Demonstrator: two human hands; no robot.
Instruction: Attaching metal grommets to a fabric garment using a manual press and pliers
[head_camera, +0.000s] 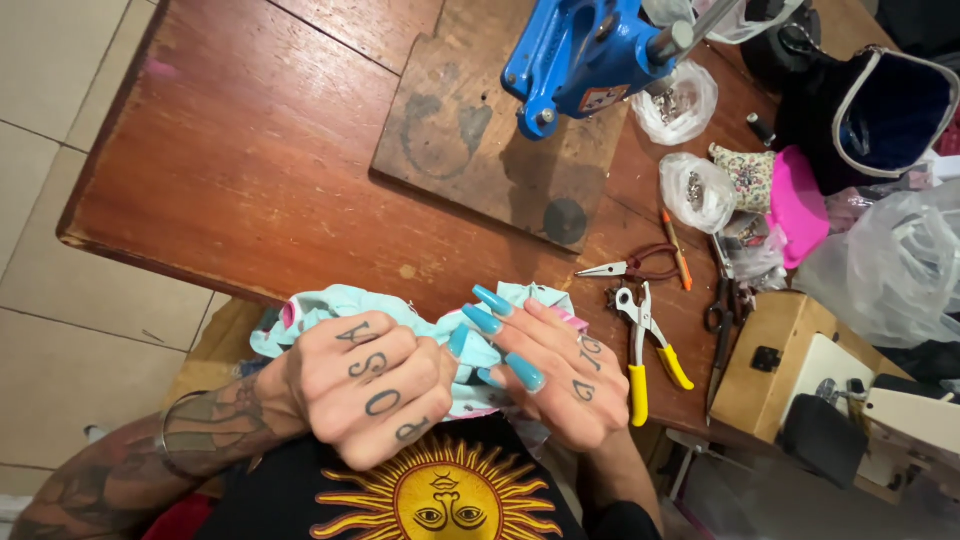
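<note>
Left hand (370, 388) was fisted tight on the light-blue fabric piece (340, 305) at the near edge of the wooden table (230, 150). Right hand (555, 370) pinched the same cloth, long nails splayed. Looked like a mid-step hold: aligning the fabric. Next move probably needs a steady, flat feed toward the blue hand press (580, 50). Yellow-handled pliers (645, 345) lay just right.

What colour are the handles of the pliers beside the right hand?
Yellow; the pliers lie on the table, seen in the head view.
</note>
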